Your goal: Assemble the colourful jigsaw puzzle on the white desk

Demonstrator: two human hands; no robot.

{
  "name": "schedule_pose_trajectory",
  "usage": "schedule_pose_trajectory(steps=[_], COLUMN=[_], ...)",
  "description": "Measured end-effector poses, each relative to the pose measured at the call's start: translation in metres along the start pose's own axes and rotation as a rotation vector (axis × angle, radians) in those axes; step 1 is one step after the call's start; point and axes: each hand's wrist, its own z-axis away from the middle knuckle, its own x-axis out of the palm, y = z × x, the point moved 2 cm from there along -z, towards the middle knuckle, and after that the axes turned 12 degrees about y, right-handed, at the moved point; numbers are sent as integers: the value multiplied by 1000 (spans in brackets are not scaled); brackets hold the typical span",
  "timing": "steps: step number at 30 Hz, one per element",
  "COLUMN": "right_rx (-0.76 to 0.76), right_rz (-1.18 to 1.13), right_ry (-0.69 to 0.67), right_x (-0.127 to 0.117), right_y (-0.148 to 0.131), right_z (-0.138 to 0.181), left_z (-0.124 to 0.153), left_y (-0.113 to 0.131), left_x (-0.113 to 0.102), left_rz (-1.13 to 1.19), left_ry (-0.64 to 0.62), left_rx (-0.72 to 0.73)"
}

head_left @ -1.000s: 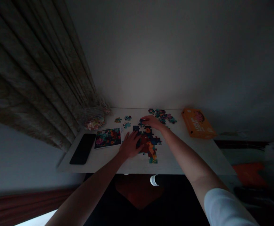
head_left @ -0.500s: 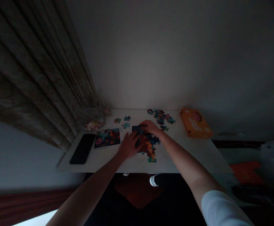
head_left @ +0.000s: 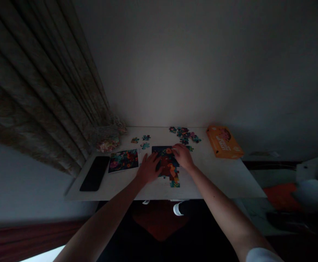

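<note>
A partly joined jigsaw puzzle (head_left: 166, 162) with dark blue, brown and orange parts lies in the middle of the white table. My left hand (head_left: 148, 168) rests flat on its left side, fingers spread. At the puzzle's upper right edge, my right hand (head_left: 183, 155) has its fingers curled down and closed at a jigsaw puzzle piece, mostly hidden under them. Left of the puzzle lies a printed picture sheet (head_left: 124, 160). Loose pieces (head_left: 145, 145) are scattered behind my left hand. A heap of further pieces (head_left: 184, 134) lies beyond my right hand.
An orange box (head_left: 224, 142) stands at the table's right rear. A black phone-like slab (head_left: 95, 173) lies at the left edge, with a wrapped flower bunch (head_left: 107, 140) behind it. A curtain (head_left: 44, 80) hangs on the left, and a wall (head_left: 159, 72) closes the back.
My right hand has moved right and slightly toward me, from the puzzle's top edge to its upper right edge. My left hand stays on the puzzle. The view has shifted slightly.
</note>
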Motion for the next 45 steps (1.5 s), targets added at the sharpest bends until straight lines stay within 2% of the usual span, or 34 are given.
schedule_pose_trajectory(steps=[5, 8, 12, 16, 22, 25, 30, 34, 37, 40, 45], right_rx=[135, 151, 82, 7, 55, 88, 157, 203, 209, 212, 175], right_rz=[206, 276, 296, 312, 280, 270, 302, 339, 346, 348, 346], right_ry=[80, 68, 13, -67, 10, 32, 65, 100, 106, 117, 137], right_x=[-43, -56, -54, -47, -49, -50, -54, -53, -50, -45, -42], right_y=[60, 80, 79, 72, 72, 71, 69, 72, 77, 84, 89], right_z=[25, 34, 38, 39, 38, 37, 35, 34, 33, 34, 37], left_z=[-1, -5, -19, -35, -58, -84, -154, -206, -231, -241, -228], left_y=[1, 3, 4, 4, 11, 19, 43, 69, 76, 65, 20], left_x=[0, -2, -8, -7, 14, 25, 50, 70, 79, 81, 73], left_rz=[-52, -78, -105, -95, 15, 64, 145, 148, 105, 36, 16], left_ry=[-12, -43, -72, -48, -12, 21, 31, 43, 80, 58, -125], left_rx=[33, 64, 74, 65, 76, 63, -63, -132, -171, -217, -215])
